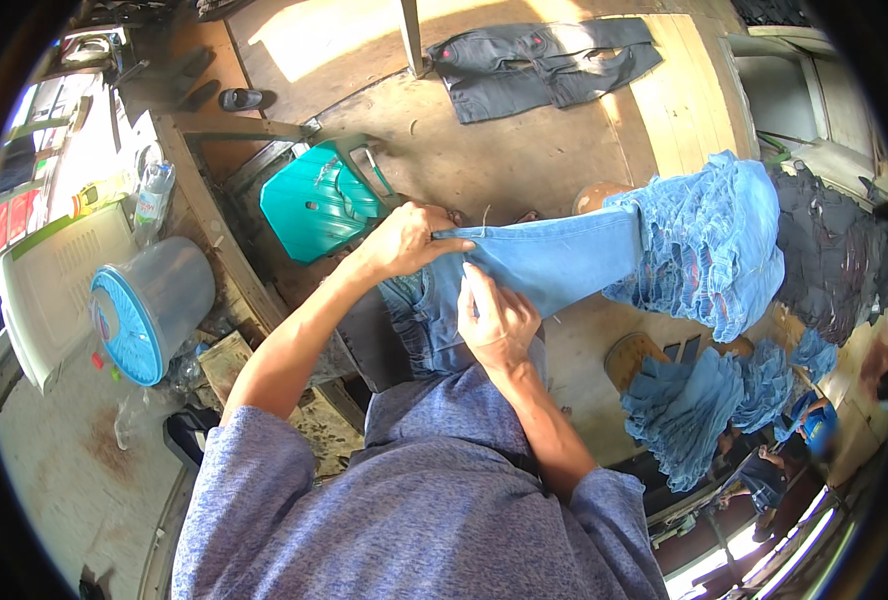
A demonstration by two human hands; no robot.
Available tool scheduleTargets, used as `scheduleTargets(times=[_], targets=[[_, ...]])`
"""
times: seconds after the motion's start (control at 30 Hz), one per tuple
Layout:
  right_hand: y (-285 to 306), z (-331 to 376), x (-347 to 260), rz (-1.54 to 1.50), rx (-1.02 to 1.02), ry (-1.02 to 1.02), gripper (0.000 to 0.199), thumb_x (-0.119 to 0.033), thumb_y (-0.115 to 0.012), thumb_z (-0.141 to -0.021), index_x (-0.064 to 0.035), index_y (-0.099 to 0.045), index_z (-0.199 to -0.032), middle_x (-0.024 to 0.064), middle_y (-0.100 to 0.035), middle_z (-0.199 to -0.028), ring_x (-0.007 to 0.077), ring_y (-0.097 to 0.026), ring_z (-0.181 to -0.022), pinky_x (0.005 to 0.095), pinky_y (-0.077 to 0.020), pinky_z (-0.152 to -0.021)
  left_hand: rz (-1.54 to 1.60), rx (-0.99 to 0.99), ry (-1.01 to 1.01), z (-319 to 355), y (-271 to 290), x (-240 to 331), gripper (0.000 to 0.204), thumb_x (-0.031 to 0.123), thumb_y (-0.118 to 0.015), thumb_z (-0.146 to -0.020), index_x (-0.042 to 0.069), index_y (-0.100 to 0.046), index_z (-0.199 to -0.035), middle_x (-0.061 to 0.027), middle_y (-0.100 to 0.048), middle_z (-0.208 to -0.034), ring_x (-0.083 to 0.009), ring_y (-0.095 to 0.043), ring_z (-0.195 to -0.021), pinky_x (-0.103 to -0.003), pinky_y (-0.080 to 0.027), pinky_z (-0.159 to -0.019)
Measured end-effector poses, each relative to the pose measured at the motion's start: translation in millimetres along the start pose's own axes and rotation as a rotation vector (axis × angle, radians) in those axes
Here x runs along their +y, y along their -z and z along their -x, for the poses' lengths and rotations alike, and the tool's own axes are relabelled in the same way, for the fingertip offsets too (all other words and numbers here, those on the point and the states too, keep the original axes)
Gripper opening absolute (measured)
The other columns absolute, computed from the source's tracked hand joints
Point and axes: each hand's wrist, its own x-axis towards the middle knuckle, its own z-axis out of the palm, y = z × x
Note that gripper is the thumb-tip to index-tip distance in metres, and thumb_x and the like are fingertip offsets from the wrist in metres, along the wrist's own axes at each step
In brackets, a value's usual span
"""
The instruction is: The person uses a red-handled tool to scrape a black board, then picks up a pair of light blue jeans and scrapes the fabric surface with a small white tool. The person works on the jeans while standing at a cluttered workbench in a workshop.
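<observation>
A light-blue denim trouser leg (564,255) stretches across in front of me, its far end reaching a stacked heap of blue jeans (709,245) on the right. My left hand (409,240) is closed on the upper edge of the denim, thumb along the seam. A loose thread sticks up beside it. Just below, my right hand (501,320) is against the cloth with thumb and forefinger pinched together. Something small and pale may be at those fingertips, but I cannot make it out. More bunched denim hangs below my left hand, over my lap.
A green plastic stool (314,200) stands at the far left. Dark trousers (544,70) lie on the wooden floor ahead. Black garments (834,250) are heaped at the far right, with more denim pieces (684,405) nearer. A blue-lidded tub (129,325) is on the left.
</observation>
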Motion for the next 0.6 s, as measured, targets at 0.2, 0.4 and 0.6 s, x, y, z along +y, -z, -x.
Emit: scheduleTargets(times=[0.2,0.4,0.6], targets=[[-2.4,-2.4,1.6,0.018,-0.037,0.027,0.021,-0.011,-0.078,-0.090,-0.0098,-0.078,-0.112,0.0021,-0.077,-0.079,0.0177,-0.068,-0.057,0.0329,-0.0545,-0.058,-0.049,-0.001,0.044,0.7,-3.2,-2.6,0.046,0.043,-0.079,-0.094,-0.003,-0.079,-0.091,-0.0221,-0.075,-0.093,-0.0436,-0.074,-0.088,-0.048,-0.060,-0.078],[-8.6,-3.0,1.3,0.028,0.003,0.041,0.020,-0.014,-0.075,-0.091,-0.0130,-0.078,-0.110,-0.0020,-0.067,-0.065,0.0164,-0.059,-0.051,0.0330,-0.0480,-0.054,-0.029,0.041,0.001,1.7,-7.3,-7.0,0.040,0.040,-0.080,-0.095,0.000,-0.080,-0.090,-0.0166,-0.068,-0.080,-0.0349,-0.068,-0.075,-0.046,-0.052,-0.068],[-5.2,-7.2,-3.5,0.040,-0.028,0.023,0.020,-0.015,-0.075,-0.090,-0.0128,-0.078,-0.109,-0.0006,-0.070,-0.066,0.0181,-0.063,-0.054,0.0339,-0.0507,-0.056,-0.039,0.025,0.005,1.4,-7.6,-8.0,0.041,0.040,-0.079,-0.095,-0.001,-0.079,-0.091,-0.0174,-0.069,-0.081,-0.0360,-0.069,-0.076,-0.046,-0.053,-0.069]])
